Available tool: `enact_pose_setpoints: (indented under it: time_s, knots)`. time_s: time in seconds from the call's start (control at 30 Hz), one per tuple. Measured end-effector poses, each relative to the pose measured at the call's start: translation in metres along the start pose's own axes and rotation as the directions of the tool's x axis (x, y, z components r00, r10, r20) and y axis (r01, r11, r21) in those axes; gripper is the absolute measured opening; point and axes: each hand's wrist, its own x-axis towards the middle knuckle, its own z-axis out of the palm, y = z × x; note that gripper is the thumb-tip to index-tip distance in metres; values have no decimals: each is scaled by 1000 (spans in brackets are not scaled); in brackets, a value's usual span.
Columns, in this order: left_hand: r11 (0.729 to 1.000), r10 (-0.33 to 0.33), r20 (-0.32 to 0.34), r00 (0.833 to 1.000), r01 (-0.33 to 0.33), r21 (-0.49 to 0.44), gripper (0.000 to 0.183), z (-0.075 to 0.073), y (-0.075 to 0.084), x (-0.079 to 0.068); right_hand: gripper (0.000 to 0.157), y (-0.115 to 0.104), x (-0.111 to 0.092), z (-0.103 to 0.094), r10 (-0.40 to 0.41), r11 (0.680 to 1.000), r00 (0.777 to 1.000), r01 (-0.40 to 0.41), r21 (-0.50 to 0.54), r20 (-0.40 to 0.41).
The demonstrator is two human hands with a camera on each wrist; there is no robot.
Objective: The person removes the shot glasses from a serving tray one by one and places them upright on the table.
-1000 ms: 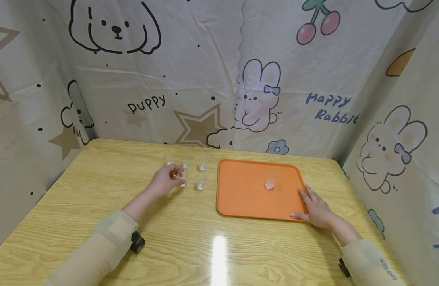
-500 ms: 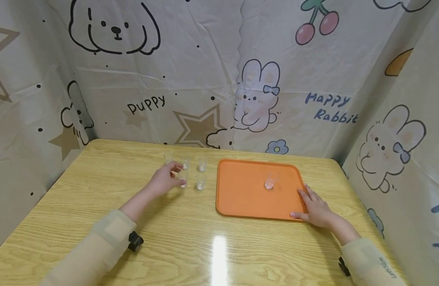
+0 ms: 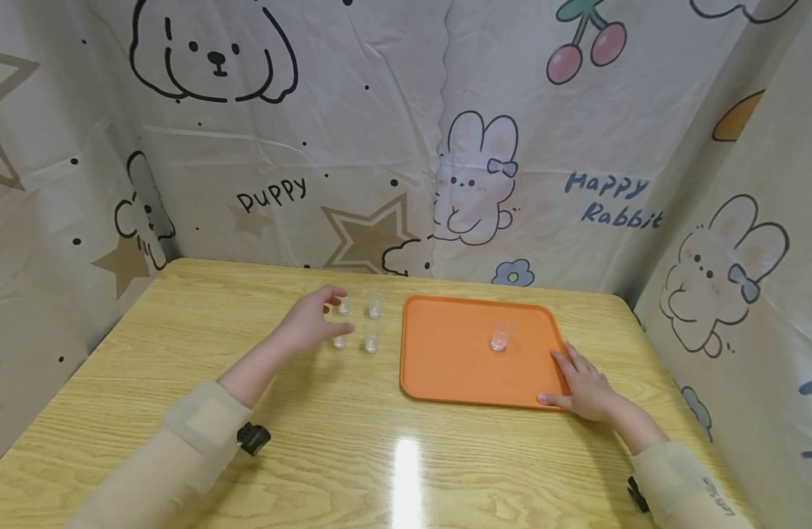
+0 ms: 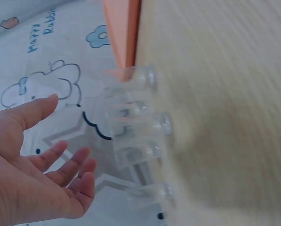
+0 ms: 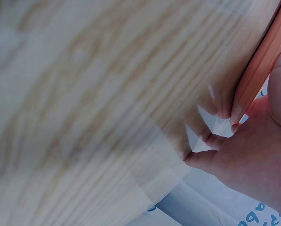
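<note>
My left hand (image 3: pixel 306 321) hovers over a group of small clear glasses, its thumb and fingers spread apart around nothing. In the left wrist view that hand (image 4: pixel 34 174) is separate from the glasses, one of them a glass (image 4: pixel 142 126) in the middle of the group. A front glass (image 3: pixel 371 338) and a rear glass (image 3: pixel 375 303) stand upright left of the orange tray (image 3: pixel 439 367). Another clear glass (image 3: pixel 500 336) stands on the tray. My right hand (image 3: pixel 586 388) rests on the tray's right edge near the front corner, with fingertips touching the table in the right wrist view.
The light wooden table (image 3: pixel 326 455) runs up to a printed cloth (image 3: pixel 372 147) hung at its back and sides. A bright light reflection (image 3: pixel 406 477) lies on the table's front part.
My left hand has let go of the front-left glass, spread its fingers and risen slightly. That glass stays standing on the table. The right hand and tray have not moved.
</note>
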Motion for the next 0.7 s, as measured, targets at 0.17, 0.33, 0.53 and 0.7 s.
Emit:
enact_pose_setpoints:
  time_s: [0.17, 0.33, 0.53, 0.7]
  knots:
    - [1000, 20, 6, 1000, -20, -2, 65, 0, 18, 0, 93, 2, 0, 0, 4, 1000, 1000, -4, -5, 4]
    - [999, 48, 15, 999, -48, -5, 65, 5, 40, 0, 94, 3, 0, 1, 4, 1000, 1000, -4, -1, 7]
    - [996, 78, 13, 997, -77, -41, 64, 16, 61, 7, 93, 3, 1, 1, 1, 1000, 1000, -1, 0, 4]
    - [994, 89, 3, 996, -89, -66, 60, 31, 78, 17, 93, 3, 1, 2, -2, 1000, 1000, 2, -4, -5]
